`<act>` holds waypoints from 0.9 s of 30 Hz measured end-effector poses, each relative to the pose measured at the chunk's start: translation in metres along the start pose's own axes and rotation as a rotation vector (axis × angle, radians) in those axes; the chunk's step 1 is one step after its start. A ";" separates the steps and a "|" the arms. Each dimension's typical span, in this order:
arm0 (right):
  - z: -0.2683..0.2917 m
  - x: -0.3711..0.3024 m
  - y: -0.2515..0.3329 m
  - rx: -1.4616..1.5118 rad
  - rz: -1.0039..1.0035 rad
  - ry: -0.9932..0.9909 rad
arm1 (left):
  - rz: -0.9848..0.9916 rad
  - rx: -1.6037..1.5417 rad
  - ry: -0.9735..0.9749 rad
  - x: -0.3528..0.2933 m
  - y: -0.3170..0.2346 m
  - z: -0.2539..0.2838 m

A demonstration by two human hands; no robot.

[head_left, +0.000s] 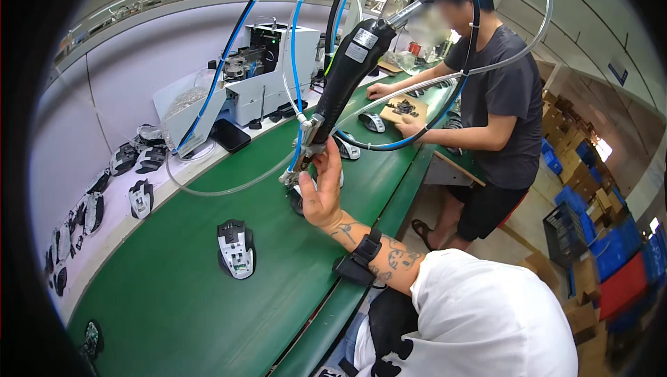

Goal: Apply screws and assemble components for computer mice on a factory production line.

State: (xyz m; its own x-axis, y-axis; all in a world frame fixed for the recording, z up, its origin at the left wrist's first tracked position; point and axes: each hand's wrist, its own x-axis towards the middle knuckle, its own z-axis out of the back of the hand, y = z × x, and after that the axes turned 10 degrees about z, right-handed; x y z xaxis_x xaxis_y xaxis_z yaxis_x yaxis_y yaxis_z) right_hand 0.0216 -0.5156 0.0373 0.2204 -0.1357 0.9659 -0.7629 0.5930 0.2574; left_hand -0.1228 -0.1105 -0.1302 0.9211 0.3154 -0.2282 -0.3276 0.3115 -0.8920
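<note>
My right hand [323, 186], with a dark band round its wrist, reaches up from the lower right. Its thumb and fingers close round the lower metal end of a hanging black powered screwdriver [351, 64]. Blue and clear hoses run to this tool, which is tilted, its tip pointing down and left. Partly hidden behind the hand is a dark mouse shell [297, 201] on the green conveyor belt [174, 266]. Nearer lies an open black-and-white computer mouse [236, 250], its inside showing. My left hand is out of view.
Behind the belt are a white machine [267, 92], a bin of small parts [187, 103], a black tray [229, 136] and several mouse shells [141, 200] on a ledge. A co-worker [497, 92] handles small dark parts on a board [410, 112]. Boxes and crates [566, 231] stand right.
</note>
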 end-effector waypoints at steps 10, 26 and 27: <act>0.004 -0.002 0.001 0.016 -0.020 0.048 | 0.006 -0.016 -0.018 0.000 -0.006 0.008; 0.007 -0.003 0.002 0.102 -0.008 -0.010 | -0.090 -0.156 -0.073 -0.032 -0.073 0.043; 0.008 -0.002 0.003 0.110 -0.027 -0.008 | -0.103 -0.168 -0.077 -0.036 -0.082 0.048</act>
State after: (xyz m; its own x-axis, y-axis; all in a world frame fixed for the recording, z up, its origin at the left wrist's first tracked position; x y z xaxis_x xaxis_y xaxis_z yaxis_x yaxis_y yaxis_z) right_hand 0.0141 -0.5193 0.0365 0.2377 -0.1570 0.9586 -0.8189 0.4984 0.2847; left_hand -0.1389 -0.1041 -0.0305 0.9270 0.3594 -0.1073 -0.1866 0.1938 -0.9631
